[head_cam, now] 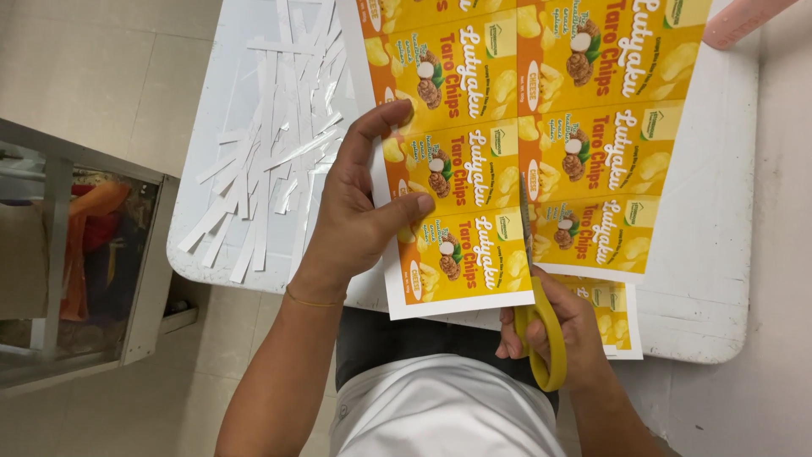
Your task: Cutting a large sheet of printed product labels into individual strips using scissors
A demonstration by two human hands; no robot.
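Note:
My left hand holds the left edge of a large printed sheet of yellow and orange snack labels, thumb on top and fingers curled round the white margin. My right hand grips yellow-handled scissors. Their blades run up the seam between two columns of labels. The sheet is split along that seam near its lower edge. Another printed sheet lies beneath, showing at the lower right.
A white table carries the sheets. Several white paper strips lie heaped on its left part. A pink object sits at the top right corner. A metal shelf with orange cloth stands on the floor at left.

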